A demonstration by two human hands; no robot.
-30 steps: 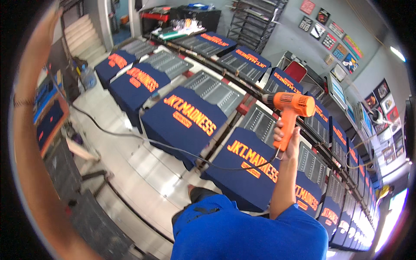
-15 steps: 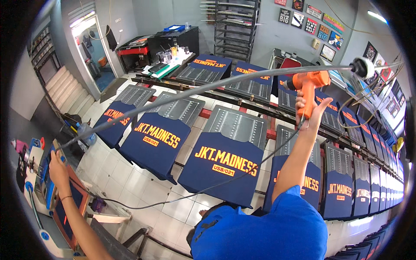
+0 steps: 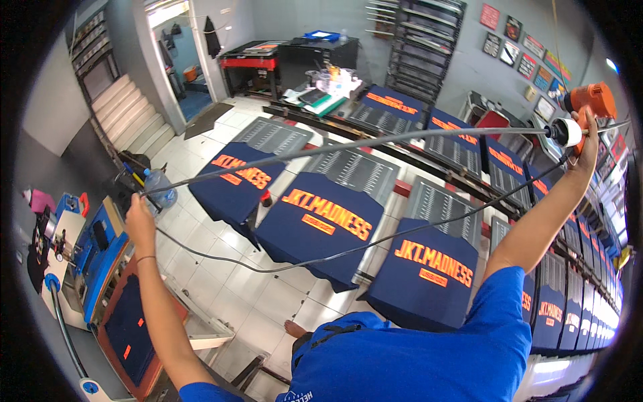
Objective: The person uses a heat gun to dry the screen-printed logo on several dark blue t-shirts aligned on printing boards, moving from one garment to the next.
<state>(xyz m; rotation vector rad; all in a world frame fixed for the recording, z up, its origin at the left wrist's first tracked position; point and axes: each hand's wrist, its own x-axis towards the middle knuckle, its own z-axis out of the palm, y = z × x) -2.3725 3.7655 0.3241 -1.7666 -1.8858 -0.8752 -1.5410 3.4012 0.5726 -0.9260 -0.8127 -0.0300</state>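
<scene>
Above the navy printed shirts (image 3: 321,224), your right hand (image 3: 588,137) wraps the orange heat gun (image 3: 589,100); left fingers (image 3: 137,211) pinch its grey cable (image 3: 335,151). Keep cable taut, off the prints.

Shirts (image 3: 320,224) lie on pallets between both raised hands.

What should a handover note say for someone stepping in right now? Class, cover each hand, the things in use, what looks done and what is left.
Right hand: raised, gripping the orange heat gun.
Left hand: out to the side, holding the cord taut.
Navy shirts with orange prints lie on the platens; several platens are bare.
Whether the prints are dried cannot be told.
</scene>
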